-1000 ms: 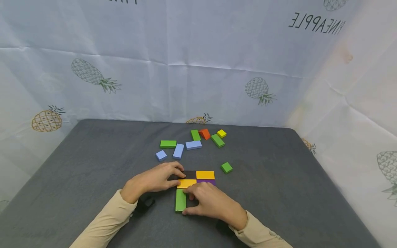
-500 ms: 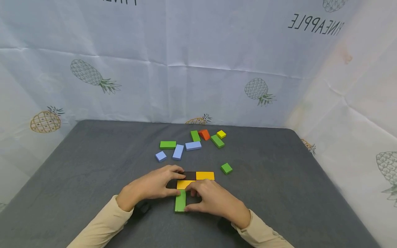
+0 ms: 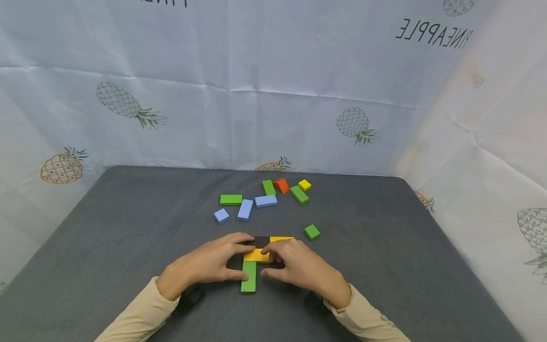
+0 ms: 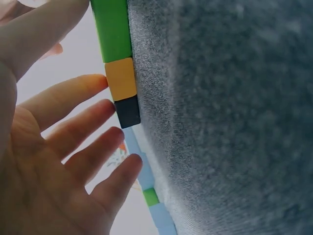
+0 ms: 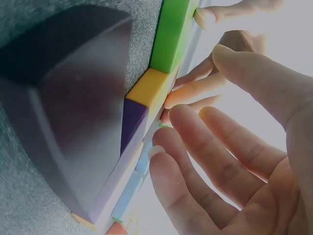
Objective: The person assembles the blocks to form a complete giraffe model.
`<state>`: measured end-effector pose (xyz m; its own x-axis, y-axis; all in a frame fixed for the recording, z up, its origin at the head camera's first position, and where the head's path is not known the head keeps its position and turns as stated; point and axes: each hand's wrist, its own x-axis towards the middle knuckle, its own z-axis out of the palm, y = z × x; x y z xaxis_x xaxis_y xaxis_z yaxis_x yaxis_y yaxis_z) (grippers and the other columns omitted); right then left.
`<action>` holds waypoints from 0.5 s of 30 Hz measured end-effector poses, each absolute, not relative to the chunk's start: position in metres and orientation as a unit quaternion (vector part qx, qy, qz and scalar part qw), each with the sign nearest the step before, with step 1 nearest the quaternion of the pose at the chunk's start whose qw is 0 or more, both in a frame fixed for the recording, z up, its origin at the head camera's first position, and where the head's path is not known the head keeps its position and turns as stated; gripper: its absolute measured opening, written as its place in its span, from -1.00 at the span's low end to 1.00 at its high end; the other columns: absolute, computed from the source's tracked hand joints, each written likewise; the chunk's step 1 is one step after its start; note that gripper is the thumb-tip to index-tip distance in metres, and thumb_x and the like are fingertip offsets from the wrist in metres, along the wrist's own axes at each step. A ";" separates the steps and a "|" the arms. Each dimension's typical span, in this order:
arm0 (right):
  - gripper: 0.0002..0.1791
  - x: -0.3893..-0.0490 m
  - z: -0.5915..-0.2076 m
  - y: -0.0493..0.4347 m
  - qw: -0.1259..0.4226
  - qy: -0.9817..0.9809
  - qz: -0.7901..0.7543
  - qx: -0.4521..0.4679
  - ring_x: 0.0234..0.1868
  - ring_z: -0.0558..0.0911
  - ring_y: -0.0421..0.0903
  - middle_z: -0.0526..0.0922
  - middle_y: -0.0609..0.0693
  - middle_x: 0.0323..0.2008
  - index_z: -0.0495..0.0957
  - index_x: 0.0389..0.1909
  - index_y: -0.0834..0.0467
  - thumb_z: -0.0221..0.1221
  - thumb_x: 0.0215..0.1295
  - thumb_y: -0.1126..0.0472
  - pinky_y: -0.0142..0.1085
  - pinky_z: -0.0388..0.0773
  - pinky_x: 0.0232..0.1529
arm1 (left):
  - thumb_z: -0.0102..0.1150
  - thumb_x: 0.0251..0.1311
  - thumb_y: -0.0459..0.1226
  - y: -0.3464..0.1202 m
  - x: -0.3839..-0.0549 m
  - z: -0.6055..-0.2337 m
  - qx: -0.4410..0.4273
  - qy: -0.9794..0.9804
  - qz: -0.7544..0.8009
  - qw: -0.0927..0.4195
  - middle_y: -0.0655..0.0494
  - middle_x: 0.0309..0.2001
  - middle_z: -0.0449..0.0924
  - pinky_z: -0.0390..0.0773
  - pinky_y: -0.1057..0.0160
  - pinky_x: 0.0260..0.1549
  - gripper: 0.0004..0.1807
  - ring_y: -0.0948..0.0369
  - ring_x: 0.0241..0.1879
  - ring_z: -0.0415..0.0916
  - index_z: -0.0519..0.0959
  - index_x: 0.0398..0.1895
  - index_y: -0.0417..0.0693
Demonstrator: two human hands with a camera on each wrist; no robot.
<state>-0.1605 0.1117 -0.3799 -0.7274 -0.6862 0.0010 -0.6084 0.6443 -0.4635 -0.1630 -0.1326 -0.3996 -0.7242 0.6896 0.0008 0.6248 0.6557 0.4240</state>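
Observation:
A green block lies lengthwise below a yellow block, joined end to side. Behind are a black block and another yellow block, partly covered. My left hand has its thumb tip at the green block's left edge; its fingertips are at the yellow and black blocks' ends, in the left wrist view. My right hand hovers at the right side with loosely bent fingers, holding nothing. A purple block shows in the right wrist view; the right hand hides it from the head view.
Farther back lie several loose blocks: blue ones, green ones, a red one and a small yellow one. A small green block lies to the right. A large blurred dark shape fills the right wrist view's left side.
My right hand has let go of the green block and moved right and slightly away from me. My left thumb has slid down from the yellow block to the green block's left side.

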 end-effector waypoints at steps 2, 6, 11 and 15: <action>-0.61 -0.161 -0.381 0.113 0.079 0.901 -0.224 -0.362 -0.37 0.58 -0.34 0.69 -0.15 -0.36 0.65 -0.01 0.16 0.37 0.22 0.04 -0.47 0.54 -0.26 | 0.38 0.15 0.03 -0.133 -0.163 -0.400 0.363 0.906 0.200 0.081 0.02 0.38 0.39 0.49 -0.03 0.22 -0.34 0.03 0.37 0.35 0.55 0.26 -0.10; -0.64 -0.165 -0.382 0.115 0.068 0.900 -0.234 -0.360 -0.38 0.58 -0.33 0.68 -0.17 -0.38 0.66 -0.02 0.17 0.36 0.24 0.06 -0.46 0.53 -0.28 | 0.38 0.15 0.03 -0.132 -0.163 -0.400 0.364 0.906 0.202 0.084 0.01 0.38 0.39 0.49 -0.03 0.21 -0.35 0.02 0.37 0.36 0.55 0.27 -0.09; -0.67 -0.170 -0.379 0.120 0.057 0.904 -0.245 -0.345 -0.31 0.63 -0.25 0.72 -0.09 -0.26 0.66 -0.02 0.17 0.34 0.27 0.09 -0.44 0.59 -0.25 | 0.38 0.15 0.03 -0.132 -0.164 -0.400 0.363 0.903 0.210 0.090 0.01 0.38 0.39 0.48 -0.04 0.23 -0.34 0.03 0.37 0.35 0.55 0.27 -0.08; -0.65 -0.171 -0.375 0.124 0.037 0.909 -0.248 -0.333 -0.14 0.69 -0.14 0.72 -0.01 -0.10 0.65 0.03 0.17 0.31 0.30 0.10 -0.29 0.67 -0.10 | 0.37 0.16 0.04 -0.132 -0.165 -0.400 0.363 0.902 0.212 0.098 0.00 0.39 0.37 0.47 -0.04 0.23 -0.34 0.03 0.37 0.34 0.54 0.28 -0.07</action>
<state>-0.1714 0.1243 -0.3752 -0.7751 -0.6242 0.0981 -0.5873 0.6544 -0.4763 -0.1652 -0.1316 -0.4003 -0.7176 0.6961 -0.0241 0.6126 0.6472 0.4537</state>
